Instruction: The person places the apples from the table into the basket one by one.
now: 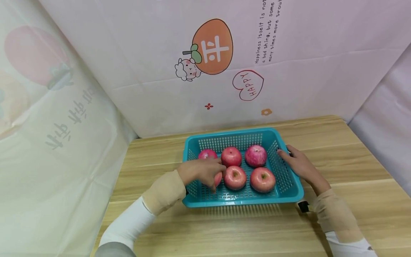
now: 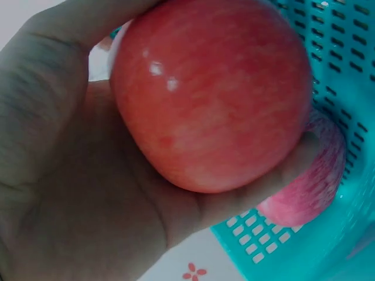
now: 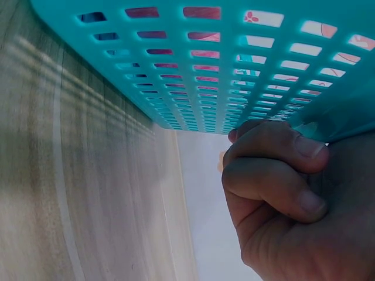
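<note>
A turquoise plastic basket [image 1: 244, 204] with slotted walls holds several red apples in two rows. My left hand [image 1: 201, 170] reaches over its left end and grips the front-left apple [image 1: 218, 179]. In the left wrist view, thumb and fingers wrap round that apple [image 2: 211, 93], and a darker pink-red apple [image 2: 307, 181] lies just behind it. At the basket's right end, my right hand [image 1: 302, 165] holds the rim with the thumb over it. Curled fingers [image 3: 266, 181] show outside the slotted wall [image 3: 205, 64] in the right wrist view.
Beneath the basket is a wood-grain table [image 1: 205, 232]. A pale printed cloth [image 1: 160, 96] hangs along its back edge, with more cloth at the left and right. Close to the right wrist is a small black object [image 1: 303, 206].
</note>
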Demonstrator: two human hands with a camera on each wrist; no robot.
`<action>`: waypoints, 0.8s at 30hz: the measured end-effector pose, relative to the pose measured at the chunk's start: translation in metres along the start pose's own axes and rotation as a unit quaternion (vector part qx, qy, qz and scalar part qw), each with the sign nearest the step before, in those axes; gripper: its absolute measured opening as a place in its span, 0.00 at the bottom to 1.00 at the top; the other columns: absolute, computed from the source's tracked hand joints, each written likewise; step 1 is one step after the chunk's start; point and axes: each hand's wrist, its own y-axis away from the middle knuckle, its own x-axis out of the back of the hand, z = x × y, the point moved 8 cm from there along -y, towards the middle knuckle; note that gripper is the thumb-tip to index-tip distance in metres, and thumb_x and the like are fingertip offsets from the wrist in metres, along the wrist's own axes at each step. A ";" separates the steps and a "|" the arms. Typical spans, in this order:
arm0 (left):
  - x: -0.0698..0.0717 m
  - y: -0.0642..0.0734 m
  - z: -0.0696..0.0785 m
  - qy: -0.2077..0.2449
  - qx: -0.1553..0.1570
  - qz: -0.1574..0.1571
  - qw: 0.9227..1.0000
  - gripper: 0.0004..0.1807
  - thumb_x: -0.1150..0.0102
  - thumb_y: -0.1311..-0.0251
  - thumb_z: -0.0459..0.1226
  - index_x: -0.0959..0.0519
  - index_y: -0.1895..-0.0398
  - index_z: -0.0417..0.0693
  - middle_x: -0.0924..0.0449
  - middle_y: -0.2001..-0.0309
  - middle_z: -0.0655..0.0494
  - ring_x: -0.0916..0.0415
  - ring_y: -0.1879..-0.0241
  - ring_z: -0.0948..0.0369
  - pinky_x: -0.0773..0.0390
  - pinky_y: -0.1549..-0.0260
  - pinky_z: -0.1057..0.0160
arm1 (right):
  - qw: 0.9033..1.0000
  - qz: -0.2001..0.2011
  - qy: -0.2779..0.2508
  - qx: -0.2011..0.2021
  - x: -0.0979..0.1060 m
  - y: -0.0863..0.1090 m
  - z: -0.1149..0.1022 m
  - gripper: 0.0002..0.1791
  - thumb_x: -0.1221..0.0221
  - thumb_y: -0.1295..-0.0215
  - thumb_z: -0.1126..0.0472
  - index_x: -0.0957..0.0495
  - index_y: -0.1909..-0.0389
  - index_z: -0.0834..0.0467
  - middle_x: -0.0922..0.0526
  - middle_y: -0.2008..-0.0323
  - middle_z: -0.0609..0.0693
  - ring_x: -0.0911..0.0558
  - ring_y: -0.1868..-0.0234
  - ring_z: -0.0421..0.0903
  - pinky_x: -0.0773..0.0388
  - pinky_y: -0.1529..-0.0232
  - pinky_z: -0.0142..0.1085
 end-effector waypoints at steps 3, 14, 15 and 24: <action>-0.003 -0.003 -0.002 0.001 0.008 -0.025 1.000 0.33 0.16 0.49 0.45 0.20 0.39 0.56 0.25 0.42 0.60 0.30 0.40 0.59 0.17 0.42 0.56 | 1.000 -0.002 0.001 -0.002 0.000 0.000 0.000 0.38 0.58 0.15 0.39 0.41 0.22 0.67 0.23 0.38 0.75 0.13 0.50 0.60 0.10 0.57 0.51; -0.007 -0.008 -0.009 0.026 0.051 -0.062 0.996 0.39 0.18 0.47 0.43 0.26 0.32 0.58 0.30 0.27 0.56 0.32 0.31 0.56 0.18 0.37 0.50 | 1.000 -0.007 0.003 -0.005 0.000 0.001 -0.002 0.40 0.59 0.15 0.38 0.42 0.22 0.67 0.24 0.37 0.76 0.13 0.50 0.62 0.10 0.57 0.53; -0.007 -0.009 -0.009 0.024 0.055 -0.062 0.996 0.41 0.18 0.47 0.43 0.28 0.29 0.57 0.31 0.26 0.56 0.33 0.30 0.56 0.19 0.36 0.50 | 1.000 -0.006 0.003 -0.005 0.000 0.001 -0.002 0.40 0.59 0.15 0.38 0.42 0.22 0.67 0.24 0.38 0.76 0.13 0.50 0.61 0.10 0.57 0.53; -0.011 -0.016 -0.009 -0.002 0.096 -0.071 0.993 0.54 0.17 0.48 0.48 0.36 0.19 0.57 0.33 0.21 0.57 0.32 0.27 0.58 0.24 0.29 0.50 | 1.000 -0.002 0.001 0.000 0.000 0.002 -0.002 0.39 0.58 0.15 0.39 0.40 0.23 0.67 0.23 0.39 0.75 0.13 0.52 0.58 0.10 0.58 0.51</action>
